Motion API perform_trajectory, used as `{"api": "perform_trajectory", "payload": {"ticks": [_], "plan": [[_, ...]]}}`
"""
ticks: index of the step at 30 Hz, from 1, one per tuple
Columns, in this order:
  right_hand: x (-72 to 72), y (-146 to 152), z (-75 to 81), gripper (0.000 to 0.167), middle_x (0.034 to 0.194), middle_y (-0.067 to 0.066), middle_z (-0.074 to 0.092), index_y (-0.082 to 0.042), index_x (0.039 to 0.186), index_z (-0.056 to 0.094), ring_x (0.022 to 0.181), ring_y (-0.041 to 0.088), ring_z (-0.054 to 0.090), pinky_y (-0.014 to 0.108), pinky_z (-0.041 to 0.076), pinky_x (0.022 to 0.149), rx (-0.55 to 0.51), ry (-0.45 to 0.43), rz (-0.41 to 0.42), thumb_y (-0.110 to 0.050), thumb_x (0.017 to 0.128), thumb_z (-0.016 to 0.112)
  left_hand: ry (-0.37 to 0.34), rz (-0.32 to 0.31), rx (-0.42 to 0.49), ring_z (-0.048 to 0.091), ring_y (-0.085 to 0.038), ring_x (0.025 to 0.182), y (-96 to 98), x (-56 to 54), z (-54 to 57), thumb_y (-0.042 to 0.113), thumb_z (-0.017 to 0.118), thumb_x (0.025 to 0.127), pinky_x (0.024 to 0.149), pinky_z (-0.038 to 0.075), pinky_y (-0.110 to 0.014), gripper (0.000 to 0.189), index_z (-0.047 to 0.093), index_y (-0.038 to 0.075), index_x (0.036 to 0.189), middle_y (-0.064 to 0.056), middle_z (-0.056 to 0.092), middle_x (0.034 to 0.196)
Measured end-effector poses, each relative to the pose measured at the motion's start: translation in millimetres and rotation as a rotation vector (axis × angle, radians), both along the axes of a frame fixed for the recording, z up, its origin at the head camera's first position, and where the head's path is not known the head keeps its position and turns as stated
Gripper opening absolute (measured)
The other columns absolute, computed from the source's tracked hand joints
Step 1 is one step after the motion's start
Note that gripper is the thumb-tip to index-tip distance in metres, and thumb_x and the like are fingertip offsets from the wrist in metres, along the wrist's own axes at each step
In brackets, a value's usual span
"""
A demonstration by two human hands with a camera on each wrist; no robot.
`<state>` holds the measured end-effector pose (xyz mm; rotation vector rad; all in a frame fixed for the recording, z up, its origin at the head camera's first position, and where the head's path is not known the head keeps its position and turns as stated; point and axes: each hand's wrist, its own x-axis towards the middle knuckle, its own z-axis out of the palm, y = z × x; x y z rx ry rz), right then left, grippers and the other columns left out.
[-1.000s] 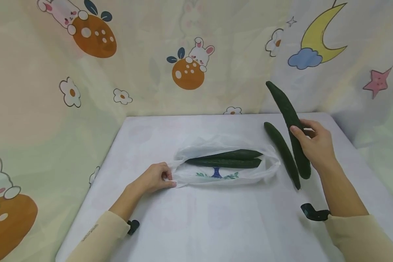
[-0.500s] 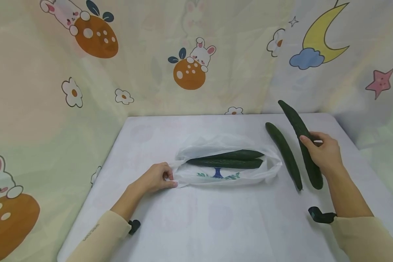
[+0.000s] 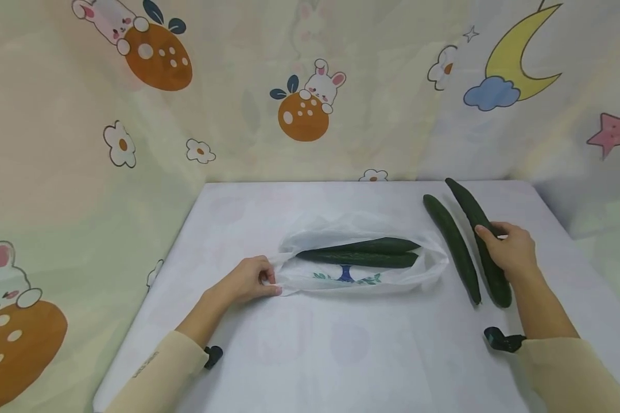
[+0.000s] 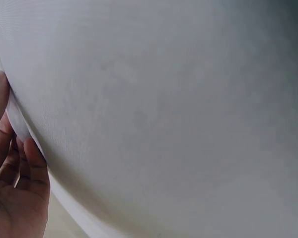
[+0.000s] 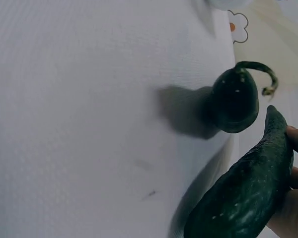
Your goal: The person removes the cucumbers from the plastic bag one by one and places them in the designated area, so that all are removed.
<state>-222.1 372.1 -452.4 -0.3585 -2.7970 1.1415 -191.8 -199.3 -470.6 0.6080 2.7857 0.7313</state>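
In the head view, my right hand (image 3: 511, 250) grips a long dark green cucumber (image 3: 476, 218) round its middle, low over the right side of the table. Just left of it a second cucumber (image 3: 450, 244) lies slanted on the cloth; its curled stem end (image 5: 236, 99) shows in the right wrist view. My left hand (image 3: 250, 279) pinches the left end of a thin white plastic bag (image 3: 310, 284) printed with a blue and green design. Two more cucumbers (image 3: 361, 252) lie side by side in the bag's opening. The left wrist view has the left fingers at its left edge.
A white cloth covers the table (image 3: 310, 350). Behind and beside it hangs a pale curtain (image 3: 227, 74) printed with rabbits, flowers and a moon. Dark wrist cameras stick out from both cuffs, the right camera (image 3: 503, 339) just above the table.
My right hand has moved right and down with its cucumber, bringing it from above the table to beside the loose one. The left hand still holds the bag in place.
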Motion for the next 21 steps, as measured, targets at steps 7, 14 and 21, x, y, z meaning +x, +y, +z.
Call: {"api": "perform_trajectory", "payload": {"ticks": [7, 14, 21], "plan": [[-5.0, -3, -6.7, 0.075, 0.138, 0.042, 0.047, 0.015, 0.143, 0.045, 0.121, 0.058, 0.050, 0.065, 0.048, 0.095, 0.041, -0.026, 0.009, -0.049, 0.105, 0.047, -0.011, 0.017, -0.007, 0.052, -0.010, 0.077, -0.5, 0.2, 0.0, 0.036, 0.088, 0.081, 0.073, 0.045, -0.027, 0.028, 0.064, 0.022, 0.080, 0.008, 0.056, 0.086], [-9.5, -6, -8.4, 0.075, 0.138, 0.043, 0.047, 0.015, 0.141, 0.047, 0.121, 0.060, 0.048, 0.066, 0.046, 0.095, 0.097, -0.081, 0.031, -0.050, 0.105, 0.045, -0.004, 0.011, 0.007, 0.052, -0.010, 0.077, 0.8, 0.8, 0.5, 0.035, 0.088, 0.082, 0.073, 0.045, -0.027, 0.027, 0.065, 0.022, 0.079, 0.006, 0.057, 0.085], [-8.9, -4, -12.0, 0.075, 0.138, 0.043, 0.047, 0.016, 0.138, 0.048, 0.122, 0.062, 0.045, 0.067, 0.044, 0.098, 0.150, -0.102, 0.051, -0.051, 0.106, 0.042, -0.013, 0.006, 0.013, 0.052, -0.010, 0.076, 2.5, 0.8, 4.1, 0.033, 0.088, 0.081, 0.072, 0.045, -0.027, 0.026, 0.065, 0.022, 0.078, 0.006, 0.057, 0.085]]}}
